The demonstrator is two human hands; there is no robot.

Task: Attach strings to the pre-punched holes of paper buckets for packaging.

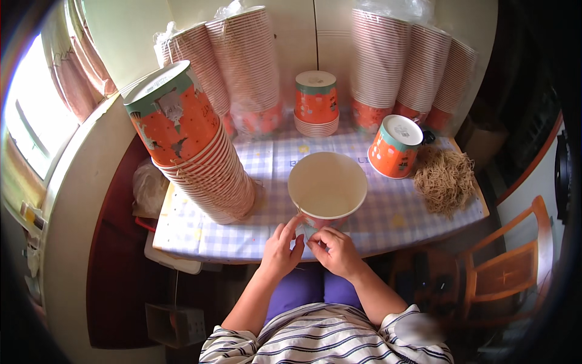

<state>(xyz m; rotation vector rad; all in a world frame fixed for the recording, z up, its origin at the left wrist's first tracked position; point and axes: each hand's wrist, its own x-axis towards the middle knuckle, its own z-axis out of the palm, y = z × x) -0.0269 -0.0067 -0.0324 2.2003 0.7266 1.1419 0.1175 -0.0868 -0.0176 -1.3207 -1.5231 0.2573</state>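
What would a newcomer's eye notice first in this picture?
Probably the tall stack of upside-down orange tubs on the left of the table, rising high in the view. Next comes the open tub at the front middle, its pale inside facing up, with the left hand and right hand at its near side. A tangled tan heap lies near the table's right edge.

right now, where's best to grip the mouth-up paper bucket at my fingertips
I'd take the paper bucket by the right of its rim, right hand coming from the right, thumb inside: the mouth faces up, and checked tablecloth shows beside that edge.
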